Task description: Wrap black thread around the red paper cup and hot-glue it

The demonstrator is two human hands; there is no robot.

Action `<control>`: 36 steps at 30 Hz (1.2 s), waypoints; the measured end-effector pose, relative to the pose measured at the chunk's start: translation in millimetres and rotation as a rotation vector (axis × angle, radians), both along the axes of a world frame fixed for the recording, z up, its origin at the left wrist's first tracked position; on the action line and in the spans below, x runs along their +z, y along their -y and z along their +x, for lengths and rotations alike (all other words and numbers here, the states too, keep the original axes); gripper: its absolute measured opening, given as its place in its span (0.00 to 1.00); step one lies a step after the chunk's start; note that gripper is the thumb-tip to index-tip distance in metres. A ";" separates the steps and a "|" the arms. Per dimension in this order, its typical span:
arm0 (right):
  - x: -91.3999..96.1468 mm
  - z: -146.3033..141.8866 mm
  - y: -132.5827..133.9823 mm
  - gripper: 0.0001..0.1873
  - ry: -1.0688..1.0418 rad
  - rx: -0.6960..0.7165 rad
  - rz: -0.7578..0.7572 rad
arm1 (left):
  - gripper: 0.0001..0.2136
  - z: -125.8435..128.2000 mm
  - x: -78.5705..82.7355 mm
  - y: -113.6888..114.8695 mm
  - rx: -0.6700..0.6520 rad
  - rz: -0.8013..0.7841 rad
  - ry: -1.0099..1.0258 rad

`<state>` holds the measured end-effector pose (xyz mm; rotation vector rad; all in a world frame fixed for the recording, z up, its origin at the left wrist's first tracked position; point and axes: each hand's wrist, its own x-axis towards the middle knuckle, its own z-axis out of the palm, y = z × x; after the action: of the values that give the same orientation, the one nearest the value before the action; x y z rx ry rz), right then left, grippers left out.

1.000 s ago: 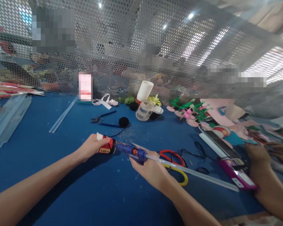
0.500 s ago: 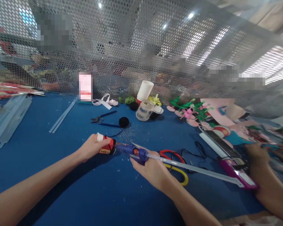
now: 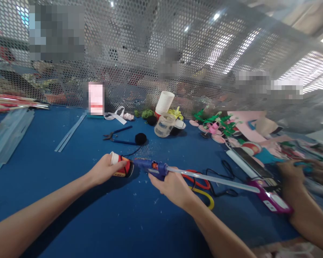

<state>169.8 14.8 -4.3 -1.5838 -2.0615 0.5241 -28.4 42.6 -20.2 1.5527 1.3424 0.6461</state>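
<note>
My left hand point(image 3: 104, 169) grips a small red and black paper cup point(image 3: 123, 171) with a white rim, tipped on its side above the blue table. In my right hand point(image 3: 176, 186) is a blue hot glue gun point(image 3: 153, 167), its nozzle pointing left at the cup's base end. Whether the nozzle touches the cup I cannot tell. A long clear glue stick point(image 3: 215, 182) juts from the gun's back toward the right. Beyond the cup lie open blue-handled pliers point(image 3: 115, 136) and a ball of black yarn point(image 3: 140, 138), its strand running toward the cup.
Clear strips point(image 3: 12, 138) lie at left; a phone point(image 3: 96, 98) stands at the back. A stack of white cups point(image 3: 164, 103) leans behind a clear plastic jar point(image 3: 164, 126). Scissors point(image 3: 204, 195) with red and yellow handles and a purple device point(image 3: 271, 197) lie near a co-worker's hand point(image 3: 292, 173).
The glue gun's nozzle has risen slightly along the cup, and its glue stick has swung up at the far end. My left hand keeps its hold on the cup.
</note>
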 end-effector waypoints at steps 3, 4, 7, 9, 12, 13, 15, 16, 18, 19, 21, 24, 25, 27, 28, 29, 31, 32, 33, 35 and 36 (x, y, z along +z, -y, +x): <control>-4.2 3.8 1.5 0.09 -0.011 0.064 0.010 | 0.15 0.2 -1.3 0.2 -0.007 0.006 0.000; -5.7 5.2 1.3 0.09 -0.012 0.081 0.017 | 0.15 0.3 -1.4 0.3 -0.013 0.008 0.003; -7.8 8.4 -2.0 0.08 -0.008 0.116 0.030 | 0.15 0.6 0.1 0.8 -0.018 0.020 0.001; -7.0 9.0 -5.3 0.07 -0.002 0.154 0.026 | 0.15 0.9 2.0 1.2 -0.023 0.025 -0.014; -4.5 7.2 -7.2 0.07 -0.006 0.146 0.035 | 0.15 1.7 4.5 1.8 -0.033 0.029 -0.025; -3.6 6.1 -6.4 0.07 -0.011 0.114 0.045 | 0.15 2.0 4.9 1.8 -0.030 0.031 -0.025; -2.0 3.8 -3.1 0.08 -0.022 0.057 0.058 | 0.15 2.4 4.9 1.9 -0.024 0.034 -0.024; -1.3 2.9 -1.2 0.09 -0.027 0.042 0.059 | 0.15 2.5 4.6 1.8 -0.021 0.033 -0.024; -0.4 1.5 1.8 0.09 -0.035 0.045 0.054 | 0.16 2.2 3.7 1.8 -0.018 0.027 -0.024; -0.1 1.0 2.4 0.09 -0.036 0.047 0.053 | 0.16 1.9 3.3 1.9 -0.019 0.025 -0.024; -0.1 0.0 1.3 0.10 -0.026 0.039 0.053 | 0.15 1.2 3.0 2.2 -0.025 0.028 -0.028; -2.0 -0.6 -2.7 0.09 -0.001 0.037 0.071 | 0.15 0.6 3.6 2.5 -0.038 0.030 -0.030; -2.9 -0.2 -3.3 0.09 0.001 0.044 0.080 | 0.15 0.6 3.8 2.4 -0.038 0.029 -0.032; -4.8 1.5 -2.2 0.08 -0.001 0.057 0.096 | 0.16 0.7 3.2 1.9 -0.030 0.024 -0.027; -5.4 2.6 -0.7 0.08 -0.004 0.060 0.101 | 0.16 0.6 2.5 1.5 -0.027 0.020 -0.017; -5.7 3.7 1.1 0.08 -0.006 0.061 0.105 | 0.16 0.5 1.4 1.1 -0.025 0.017 -0.002; -5.4 4.9 4.3 0.07 -0.007 0.063 0.115 | 0.15 -0.1 -0.8 0.4 -0.019 0.018 0.018; -4.8 4.9 5.0 0.07 -0.008 0.062 0.120 | 0.15 -0.5 -1.6 0.2 -0.014 0.019 0.020; -4.2 4.5 5.0 0.07 -0.010 0.061 0.125 | 0.15 -0.9 -2.0 0.2 -0.011 0.017 0.017; -3.4 2.8 3.2 0.06 -0.014 0.064 0.131 | 0.16 -1.4 -1.8 0.4 -0.004 0.011 0.006; -3.3 1.9 1.8 0.06 -0.016 0.066 0.130 | 0.16 -1.4 -1.2 0.6 -0.002 0.007 0.002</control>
<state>171.7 13.0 -7.5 -1.4371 -2.0973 0.4149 -29.9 42.0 -21.4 1.5581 1.3377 0.6516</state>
